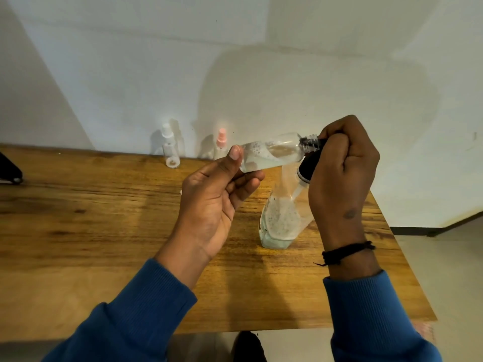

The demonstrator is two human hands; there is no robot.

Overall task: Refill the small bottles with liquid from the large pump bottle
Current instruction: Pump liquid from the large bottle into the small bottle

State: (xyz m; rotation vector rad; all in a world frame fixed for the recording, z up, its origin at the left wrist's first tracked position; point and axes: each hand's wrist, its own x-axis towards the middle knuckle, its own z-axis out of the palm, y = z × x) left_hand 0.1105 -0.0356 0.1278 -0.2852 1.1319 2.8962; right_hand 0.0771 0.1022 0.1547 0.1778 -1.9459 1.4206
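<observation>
Clear plastic and foamy liquid fill the middle of the view: a small clear bottle point(271, 152) lies nearly on its side in the air above the wooden table point(104, 218), its base toward the left and its threaded neck toward the right. The left hand point(214, 205) holds it by the base end, thumb on top and fingers curled underneath, palm turned up. The bottle is partly filled with a cloudy, bubbly liquid.

The right hand point(342, 173) is closed in a fist around the black pump head point(309, 165) of the large pump bottle point(281, 218), with the small bottle's open neck right against it. Whether the nozzle sits inside the neck cannot be told, as the fingers cover it. The large bottle stands on the table beneath both hands, clear, with pale liquid and foam in its lower part. A dark cord bracelet point(347, 253) circles the right wrist, and both arms wear blue sleeves point(136, 317).

At the far edge of the table, against the white wall point(235, 61), stand two more small bottles: one with a white spray top point(170, 150) and, to its right, one with a pink spray top point(220, 145), partly hidden behind the left thumb. They stand near each other and well apart from the hands.
</observation>
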